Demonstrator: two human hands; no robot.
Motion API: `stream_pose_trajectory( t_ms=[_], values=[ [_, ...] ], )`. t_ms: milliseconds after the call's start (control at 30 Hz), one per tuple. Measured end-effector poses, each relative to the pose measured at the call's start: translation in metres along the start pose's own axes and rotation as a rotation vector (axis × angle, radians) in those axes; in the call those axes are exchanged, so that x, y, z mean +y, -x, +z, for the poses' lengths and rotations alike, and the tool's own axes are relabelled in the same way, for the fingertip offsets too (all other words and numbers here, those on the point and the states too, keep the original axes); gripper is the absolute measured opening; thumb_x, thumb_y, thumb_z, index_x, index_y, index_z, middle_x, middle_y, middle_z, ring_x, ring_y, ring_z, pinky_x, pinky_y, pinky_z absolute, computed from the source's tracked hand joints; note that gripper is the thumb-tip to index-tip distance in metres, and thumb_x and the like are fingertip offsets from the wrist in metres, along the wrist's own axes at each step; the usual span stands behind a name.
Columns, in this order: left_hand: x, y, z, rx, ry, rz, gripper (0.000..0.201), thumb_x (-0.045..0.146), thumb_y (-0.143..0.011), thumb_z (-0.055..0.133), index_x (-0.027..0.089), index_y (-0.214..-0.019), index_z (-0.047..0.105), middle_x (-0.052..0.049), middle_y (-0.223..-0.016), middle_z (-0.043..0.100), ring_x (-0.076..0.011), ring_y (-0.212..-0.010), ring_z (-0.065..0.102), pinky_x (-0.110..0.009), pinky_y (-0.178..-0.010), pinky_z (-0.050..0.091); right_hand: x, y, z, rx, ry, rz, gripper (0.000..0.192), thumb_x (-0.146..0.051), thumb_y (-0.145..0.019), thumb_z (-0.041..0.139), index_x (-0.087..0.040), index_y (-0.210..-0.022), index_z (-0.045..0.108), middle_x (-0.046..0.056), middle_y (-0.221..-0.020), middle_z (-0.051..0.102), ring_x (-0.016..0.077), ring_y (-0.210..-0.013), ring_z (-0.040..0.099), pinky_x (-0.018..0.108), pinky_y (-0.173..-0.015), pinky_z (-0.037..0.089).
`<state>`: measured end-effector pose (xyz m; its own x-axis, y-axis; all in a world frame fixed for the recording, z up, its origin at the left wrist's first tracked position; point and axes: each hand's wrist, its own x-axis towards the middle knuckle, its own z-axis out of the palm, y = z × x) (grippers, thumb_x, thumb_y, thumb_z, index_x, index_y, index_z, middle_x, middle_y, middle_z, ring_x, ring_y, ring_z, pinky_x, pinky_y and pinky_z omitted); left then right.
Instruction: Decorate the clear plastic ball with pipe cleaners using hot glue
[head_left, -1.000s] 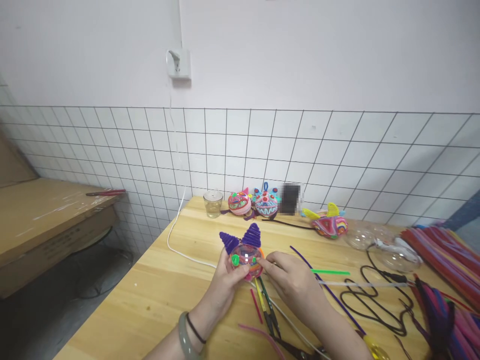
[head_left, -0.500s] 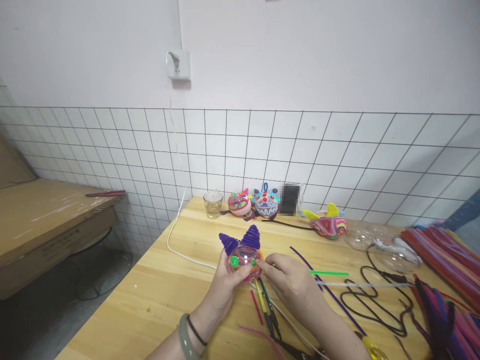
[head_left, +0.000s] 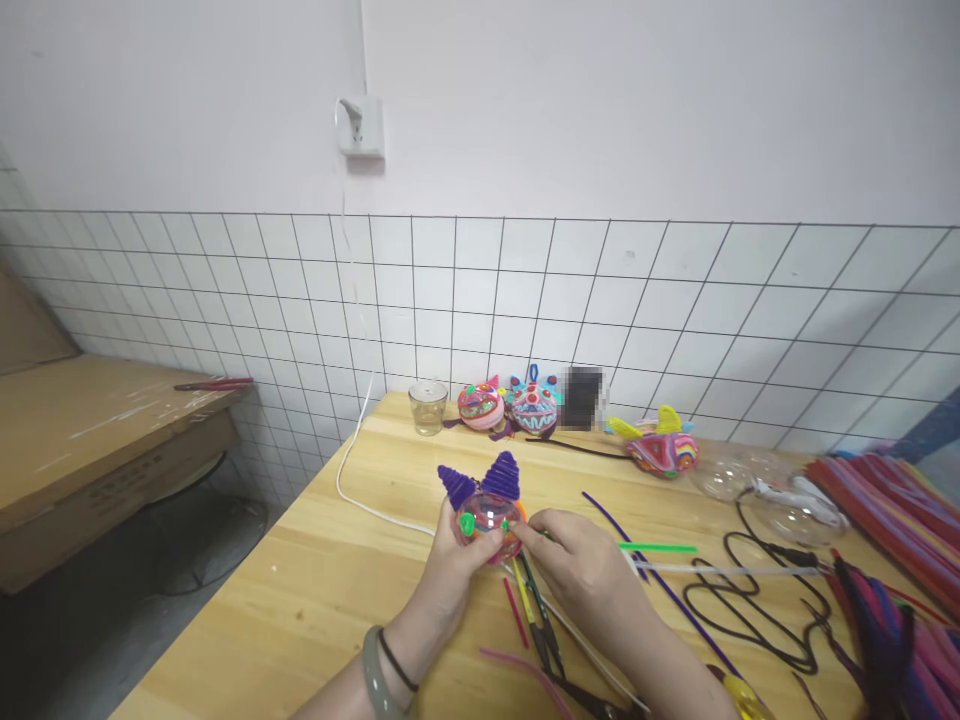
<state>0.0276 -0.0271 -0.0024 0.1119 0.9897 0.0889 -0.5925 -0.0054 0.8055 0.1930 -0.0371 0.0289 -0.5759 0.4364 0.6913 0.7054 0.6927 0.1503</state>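
Clear round plastic ornament (head_left: 491, 510) with purple fuzzy ears (head_left: 502, 477) sits right between the hands, wider side to side. Left hand (head_left: 448, 568) has it gripped; right hand (head_left: 579, 560) touches its small green fuzzy dot (head_left: 505, 526), can't tell if pinching.

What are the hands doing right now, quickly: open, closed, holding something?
Left hand: closed, holding a clear, shiny, rounded ball with purple fuzzy ears.
Right hand: fingers bent, fingertips at the ball's small green curl; whether it grips anything cannot be told.
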Motion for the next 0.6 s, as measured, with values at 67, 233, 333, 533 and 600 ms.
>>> stream_pose_trajectory(
  t_ms=[67, 233, 333, 533, 600],
  values=[
    [-0.0009, 0.0001, -0.0004, 0.012, -0.003, -0.005, 0.051, 0.019, -0.067, 0.078, 0.021, -0.112, 0.053, -0.007, -0.105, 0.069, -0.021, -0.094, 0.064, -0.038, -0.092, 0.044, -0.0011, -0.0001, 0.0006, -0.001, 0.003, -0.003, 0.026, -0.009, -0.091, 0.043, -0.015, -0.104, 0.065, 0.008, -0.079, 0.068, 0.0162, -0.067, 0.061, 0.027, -0.059, 0.048],
    [-0.0004, 0.0003, 0.0007, 0.033, 0.009, -0.008, 0.05, 0.02, -0.065, 0.079, 0.022, -0.109, 0.055, -0.006, -0.102, 0.07, -0.0212, -0.092, 0.065, -0.038, -0.092, 0.045, -0.0023, 0.0008, 0.003, -0.003, 0.01, 0.0, 0.025, -0.009, -0.091, 0.044, -0.015, -0.101, 0.065, 0.008, -0.077, 0.068, 0.0172, -0.064, 0.061, 0.028, -0.058, 0.048],
    [0.0004, 0.0001, 0.0013, 0.043, 0.012, -0.007, 0.049, 0.019, -0.064, 0.08, 0.021, -0.107, 0.057, -0.006, -0.1, 0.071, -0.0213, -0.09, 0.066, -0.038, -0.091, 0.045, -0.0016, 0.0021, 0.0047, 0.006, 0.005, 0.003, 0.024, -0.008, -0.091, 0.045, -0.015, -0.101, 0.066, 0.008, -0.078, 0.067, 0.0173, -0.066, 0.061, 0.028, -0.059, 0.048],
    [0.0006, -0.0001, 0.0017, 0.047, 0.006, -0.004, 0.05, 0.021, -0.063, 0.08, 0.021, -0.108, 0.056, -0.006, -0.1, 0.07, -0.0213, -0.09, 0.065, -0.037, -0.089, 0.046, -0.0021, 0.0025, 0.0042, 0.003, -0.004, 0.003, 0.027, -0.006, -0.09, 0.044, -0.015, -0.104, 0.065, 0.008, -0.079, 0.068, 0.0174, -0.065, 0.062, 0.028, -0.057, 0.048],
    [0.0011, 0.0002, 0.0023, 0.049, 0.0, 0.0, 0.049, 0.021, -0.064, 0.079, 0.02, -0.107, 0.056, -0.006, -0.098, 0.07, -0.0207, -0.089, 0.065, -0.036, -0.088, 0.047, -0.0036, 0.0012, 0.0028, 0.003, -0.039, 0.026, 0.027, -0.006, -0.09, 0.044, -0.015, -0.103, 0.065, 0.008, -0.08, 0.068, 0.0174, -0.066, 0.062, 0.028, -0.057, 0.049]
  ],
)
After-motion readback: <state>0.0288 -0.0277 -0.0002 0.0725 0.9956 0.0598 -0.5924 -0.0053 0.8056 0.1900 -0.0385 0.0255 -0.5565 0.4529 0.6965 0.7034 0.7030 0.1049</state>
